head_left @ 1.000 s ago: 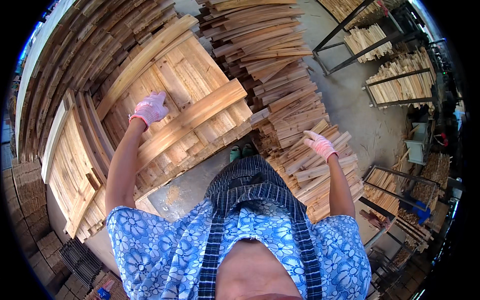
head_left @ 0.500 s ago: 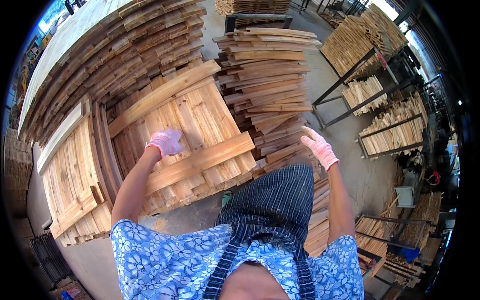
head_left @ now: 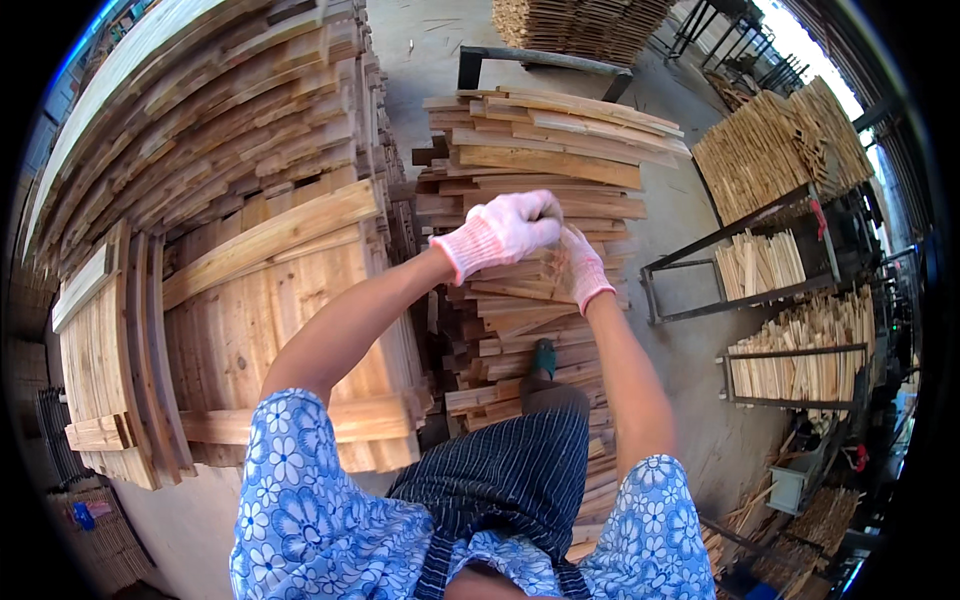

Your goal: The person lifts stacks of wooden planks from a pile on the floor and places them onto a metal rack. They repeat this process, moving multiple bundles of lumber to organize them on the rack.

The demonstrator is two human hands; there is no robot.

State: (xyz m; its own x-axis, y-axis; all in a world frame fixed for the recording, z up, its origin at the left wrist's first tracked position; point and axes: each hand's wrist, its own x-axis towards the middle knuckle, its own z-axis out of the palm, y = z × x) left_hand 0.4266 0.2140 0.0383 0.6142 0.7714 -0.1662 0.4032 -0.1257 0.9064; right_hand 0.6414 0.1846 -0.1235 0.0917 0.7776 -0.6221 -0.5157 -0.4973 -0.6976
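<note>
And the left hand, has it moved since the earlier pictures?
Yes, rightward: the left hand was over the wooden panel and now appears past the panel's right edge, in front of the pile of boards.

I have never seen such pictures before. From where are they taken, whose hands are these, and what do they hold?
There is no machine here: these are the hands of a person in pinkish gloves. The camera sits on the head and looks down; its wide lens bends straight edges. The left hand and right hand are close together above a long pile of loose boards. Between them it is blurred, so I cannot tell whether anything is held. To the left lies a wooden panel with crosswise slats; on the right, metal racks carry thin wood strips.
</note>
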